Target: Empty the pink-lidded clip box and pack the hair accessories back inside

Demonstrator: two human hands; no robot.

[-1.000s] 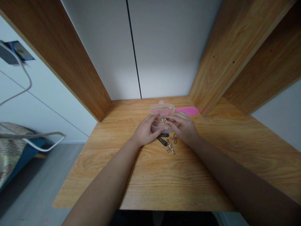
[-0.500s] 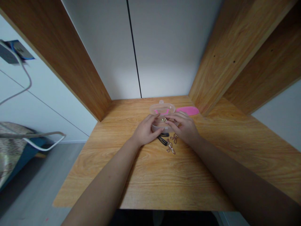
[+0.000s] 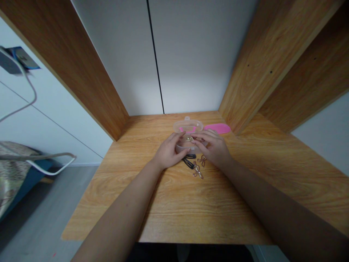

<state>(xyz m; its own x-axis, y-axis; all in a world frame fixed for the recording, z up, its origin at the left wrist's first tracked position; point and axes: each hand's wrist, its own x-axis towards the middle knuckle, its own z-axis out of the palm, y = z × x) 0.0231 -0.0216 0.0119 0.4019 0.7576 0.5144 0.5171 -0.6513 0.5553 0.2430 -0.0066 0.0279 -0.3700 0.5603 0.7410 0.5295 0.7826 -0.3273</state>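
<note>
Seen from above, near the middle of the frame: left hand (image 3: 168, 153) and right hand (image 3: 214, 147) meeting over a small clear plastic box (image 3: 186, 147) on the wooden counter (image 3: 174, 207). Left fingers (image 3: 178, 140) curled loosely against the box's left side, touching it; whether actually gripping, cannot tell. Right fingers (image 3: 200, 137) bent inward over the box, tips close to a small gold clip (image 3: 189, 139) at the box's top; pinched on it or only touching, cannot tell at this size. Just behind the box, toward the upper middle, its clear lid (image 3: 188, 126) lying open with something pink showing through. To the right of the lid, a flat pink oval piece (image 3: 217, 128) near the wooden side panel (image 3: 261, 65). Just below the hands, on the counter, black hair clips (image 3: 189, 160) and two gold bow-shaped clips (image 3: 198, 171), near one another. At the left edge of the frame, a white cable (image 3: 29, 91) and a patterned bed (image 3: 11, 171).
</note>
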